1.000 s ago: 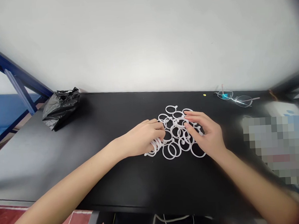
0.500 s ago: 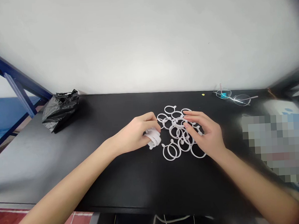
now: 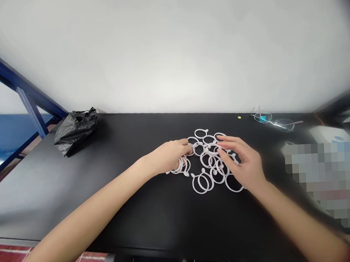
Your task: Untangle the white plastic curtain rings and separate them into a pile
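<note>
Several thin white plastic rings (image 3: 206, 183), each with a small round tab, lie in a loose overlapping pile on the black table (image 3: 155, 210). My left hand (image 3: 176, 152) is at the pile's left edge with its fingers curled and closed. A bunch of white rings (image 3: 181, 166) hangs fanned out below its palm and fingers. Those fingertips meet a ring of the pile; whether they grip it I cannot tell. Over the pile's right side is my right hand (image 3: 243, 158), open, its fingers stretched to the left and its fingertips at the rings. It partly hides the rings under it.
A crumpled black plastic bag (image 3: 76, 130) sits at the back left by a blue metal frame (image 3: 30, 109). Eyeglasses (image 3: 272, 122) and a yellow speck (image 3: 239, 117) lie near the wall (image 3: 170, 49). At the right is a white object (image 3: 329, 134), partly blurred out.
The rings in my left hand were bunched tightly and now hang spread below it. That hand's fingers have reached slightly right to the pile. My right hand stays over the rings; the view has shifted slightly.
</note>
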Available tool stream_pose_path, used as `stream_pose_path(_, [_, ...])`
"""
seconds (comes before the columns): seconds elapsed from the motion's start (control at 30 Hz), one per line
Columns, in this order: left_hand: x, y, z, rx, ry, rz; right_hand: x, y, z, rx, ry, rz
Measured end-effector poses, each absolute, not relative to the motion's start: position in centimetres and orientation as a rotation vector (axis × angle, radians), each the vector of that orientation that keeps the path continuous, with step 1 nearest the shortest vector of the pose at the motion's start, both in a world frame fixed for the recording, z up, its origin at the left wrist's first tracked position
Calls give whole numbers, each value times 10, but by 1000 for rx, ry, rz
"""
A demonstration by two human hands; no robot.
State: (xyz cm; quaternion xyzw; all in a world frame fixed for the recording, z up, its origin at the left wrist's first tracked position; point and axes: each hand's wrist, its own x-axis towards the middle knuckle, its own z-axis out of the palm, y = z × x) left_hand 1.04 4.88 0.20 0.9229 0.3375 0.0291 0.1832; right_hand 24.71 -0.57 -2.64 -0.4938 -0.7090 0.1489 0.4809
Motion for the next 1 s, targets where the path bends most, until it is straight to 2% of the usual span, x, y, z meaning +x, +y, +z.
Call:
stream_pose_path(0.27, [6,48,7,2658,899,157,246,-6,-26,-1199,-1721,353])
stream_pose_path(0.57, [-13,23,29,2539,710,819,248,-5,-26,-1184,-1712,334])
stream_pose_path(0.7, [-14,13,24,2512,663,910,242,-12,-17,-1075,-1726,424])
stream_pose_path(0.83, [-12,6,19,2346,707,959,226,-29,5,-970,-1906,694])
stream_pose_path(1.0, [-7,2,22,2173,704,969,200,-34,26,-906,-1828,1402])
